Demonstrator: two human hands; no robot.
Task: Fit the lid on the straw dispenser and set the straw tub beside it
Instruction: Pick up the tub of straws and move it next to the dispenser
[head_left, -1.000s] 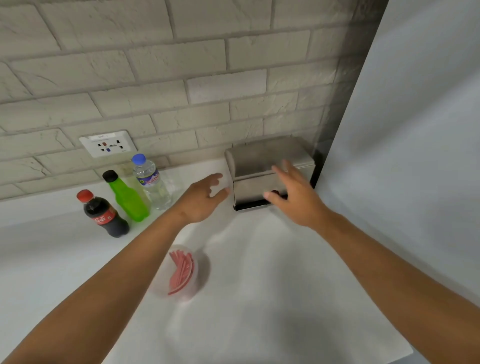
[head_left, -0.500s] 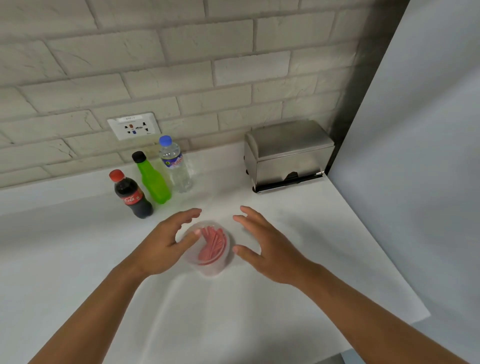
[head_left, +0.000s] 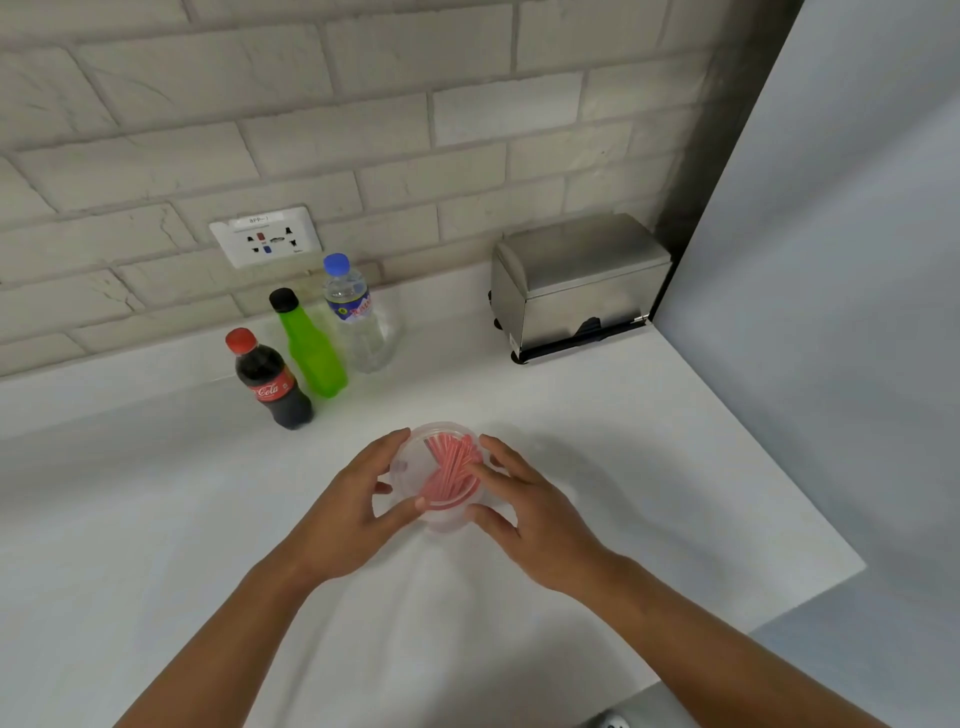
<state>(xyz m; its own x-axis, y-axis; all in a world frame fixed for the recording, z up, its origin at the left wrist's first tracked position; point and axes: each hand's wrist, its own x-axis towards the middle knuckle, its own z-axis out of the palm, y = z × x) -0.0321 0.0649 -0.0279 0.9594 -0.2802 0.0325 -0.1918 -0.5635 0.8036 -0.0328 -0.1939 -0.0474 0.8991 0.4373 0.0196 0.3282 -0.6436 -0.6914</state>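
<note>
Straw tub (head_left: 445, 480) sat on the white worktop (head_left: 597, 467), near the middle, and I saw it was a clear round tub with pink straws (head_left: 451, 466) lying inside it. My left hand (head_left: 347, 512) was on the left side of the tub, with the thumb and fingers curled onto its wall. My right hand (head_left: 530, 514) was on the right side, with its fingers touching the rim and the wall. Both hands had a grip on the tub, one from each side, and the tub was pinched between them. I could not tell if the tub was lifted or resting on the worktop.

Farther back, in the corner by the brick wall (head_left: 363, 104) and a pale grey panel (head_left: 831, 312), stood the shiny metal straw dispenser (head_left: 579, 288). Its lid (head_left: 584, 254) was sitting on top of it. The tub was well apart from the dispenser, closer to me and more to the left.

Three bottles stood in a slanted row to the left of the dispenser, by the wall. I saw a dark cola bottle (head_left: 270, 382) with a red cap, a green bottle (head_left: 310, 348) with a black cap, and a clear water bottle (head_left: 356, 314) with a blue cap. A white wall socket (head_left: 266, 236) was on the bricks just above them
</note>
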